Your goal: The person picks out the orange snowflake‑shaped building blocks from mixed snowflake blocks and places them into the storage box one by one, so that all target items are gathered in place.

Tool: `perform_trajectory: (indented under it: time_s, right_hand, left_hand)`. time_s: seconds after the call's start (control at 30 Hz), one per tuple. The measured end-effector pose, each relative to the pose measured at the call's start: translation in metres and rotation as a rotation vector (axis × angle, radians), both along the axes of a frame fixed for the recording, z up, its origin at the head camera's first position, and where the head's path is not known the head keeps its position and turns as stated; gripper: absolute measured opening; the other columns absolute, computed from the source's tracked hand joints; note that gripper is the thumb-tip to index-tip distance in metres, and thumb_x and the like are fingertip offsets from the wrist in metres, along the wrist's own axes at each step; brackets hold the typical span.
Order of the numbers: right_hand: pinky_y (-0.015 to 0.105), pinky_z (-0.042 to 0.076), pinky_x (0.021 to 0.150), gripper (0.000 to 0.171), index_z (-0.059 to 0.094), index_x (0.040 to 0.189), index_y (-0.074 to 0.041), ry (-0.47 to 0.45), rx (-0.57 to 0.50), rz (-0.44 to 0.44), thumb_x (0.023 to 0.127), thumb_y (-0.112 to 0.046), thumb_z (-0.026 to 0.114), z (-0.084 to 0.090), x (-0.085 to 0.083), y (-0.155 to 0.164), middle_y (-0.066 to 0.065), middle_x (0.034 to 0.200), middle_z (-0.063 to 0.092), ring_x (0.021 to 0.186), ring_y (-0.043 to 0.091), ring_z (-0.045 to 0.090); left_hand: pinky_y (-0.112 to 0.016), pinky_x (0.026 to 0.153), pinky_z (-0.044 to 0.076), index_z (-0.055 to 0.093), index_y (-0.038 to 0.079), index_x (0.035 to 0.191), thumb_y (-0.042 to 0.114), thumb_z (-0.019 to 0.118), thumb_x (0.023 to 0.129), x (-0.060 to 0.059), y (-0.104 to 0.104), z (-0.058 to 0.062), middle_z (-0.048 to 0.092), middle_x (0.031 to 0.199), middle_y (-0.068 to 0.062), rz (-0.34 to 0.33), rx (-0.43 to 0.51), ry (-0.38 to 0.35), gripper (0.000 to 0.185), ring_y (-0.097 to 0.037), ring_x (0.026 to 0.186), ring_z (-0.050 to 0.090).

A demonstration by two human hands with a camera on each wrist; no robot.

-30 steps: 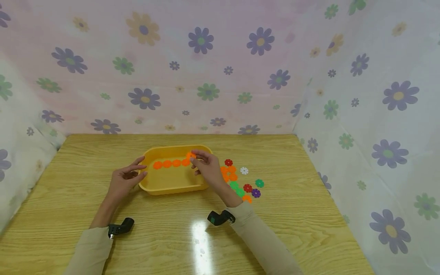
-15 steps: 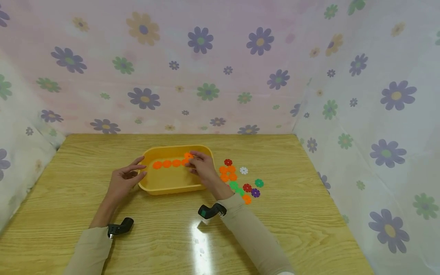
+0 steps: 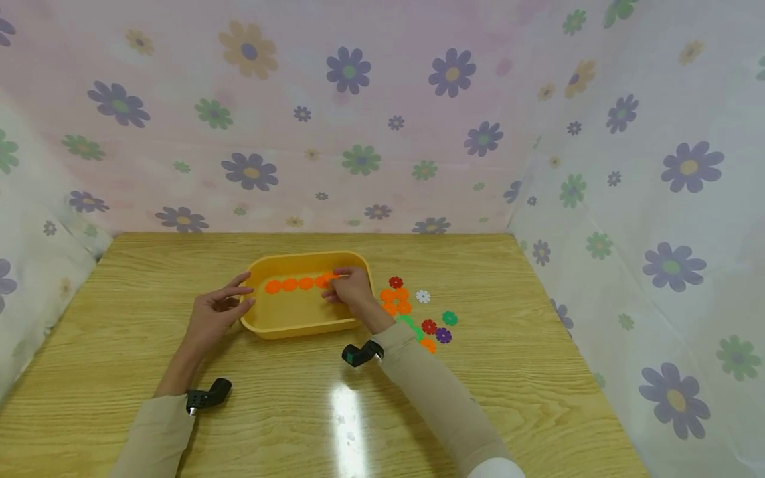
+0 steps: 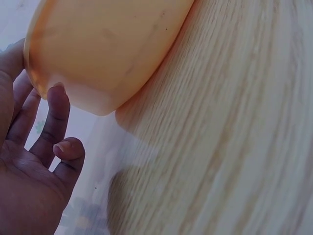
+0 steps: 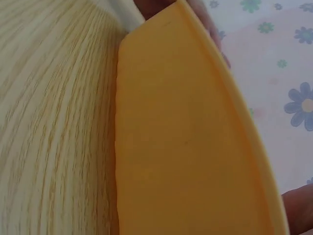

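As my right arm slides in over the table (image 3: 299, 411), my right hand (image 3: 351, 292) has dropped lower into the tray (image 3: 287, 328), fingers pinching the end disc of the orange chain (image 3: 297, 284) lying along the tray's far side. My left hand (image 3: 214, 315) stays relaxed and open, fingertips against the tray's left wall. Loose discs (image 3: 421, 312) wait just right of the tray.
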State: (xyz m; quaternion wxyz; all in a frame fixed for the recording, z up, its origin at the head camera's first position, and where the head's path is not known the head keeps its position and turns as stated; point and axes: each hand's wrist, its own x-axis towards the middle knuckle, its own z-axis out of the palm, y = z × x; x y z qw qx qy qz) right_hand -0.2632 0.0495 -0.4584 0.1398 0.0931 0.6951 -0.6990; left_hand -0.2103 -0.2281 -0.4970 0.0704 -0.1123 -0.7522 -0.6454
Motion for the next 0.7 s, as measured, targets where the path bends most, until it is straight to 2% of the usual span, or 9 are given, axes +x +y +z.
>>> perform_trajectory:
  time_s: [0.17, 0.4, 0.5, 0.7]
  right_hand:
    - [0.02, 0.054, 0.052, 0.035, 0.052, 0.134, 0.009, -0.003, 0.071, -0.018, 0.1, 0.005, 0.053, -0.0012, -0.0015, -0.0014, 0.026, 0.114, 0.067, 0.053, 0.011, 0.064]
    - [0.02, 0.052, 0.049, 0.032, 0.053, 0.13, 0.007, 0.009, 0.178, -0.031, 0.098, 0.005, 0.053, -0.0043, -0.0034, -0.004, 0.022, 0.102, 0.067, 0.05, 0.011, 0.06]
    - [0.019, 0.05, 0.047, 0.032, 0.053, 0.129, 0.008, 0.032, 0.226, -0.026, 0.097, 0.006, 0.053, -0.0045, -0.0031, -0.0045, 0.019, 0.094, 0.066, 0.047, 0.01, 0.058]
    - [0.019, 0.046, 0.043, 0.033, 0.052, 0.128, 0.009, 0.069, 0.291, -0.008, 0.095, 0.006, 0.054, -0.0064, -0.0032, -0.0045, 0.01, 0.071, 0.06, 0.042, 0.009, 0.053]
  left_hand:
    - [-0.011, 0.073, 0.05, 0.066, -0.017, 0.118, 0.001, 0.069, 0.096, 0.0001, 0.0004, 0.0004, 0.06, 0.145, 0.003, 0.0, -0.02, 0.005, 0.029, 0.003, 0.102, 0.066]
    - [-0.011, 0.079, 0.05, 0.066, -0.017, 0.118, 0.003, 0.069, 0.096, 0.0004, 0.0009, 0.0019, 0.059, 0.147, -0.003, 0.007, -0.049, 0.011, 0.03, 0.008, 0.115, 0.061]
    - [-0.012, 0.08, 0.05, 0.065, -0.018, 0.118, 0.003, 0.069, 0.096, 0.0, 0.0008, 0.0017, 0.058, 0.148, -0.005, 0.0, -0.045, 0.007, 0.031, 0.007, 0.119, 0.059]
    - [-0.012, 0.078, 0.05, 0.065, -0.018, 0.119, 0.003, 0.069, 0.096, -0.0006, -0.0002, 0.0009, 0.058, 0.147, 0.0, -0.014, -0.031, -0.006, 0.031, 0.004, 0.112, 0.062]
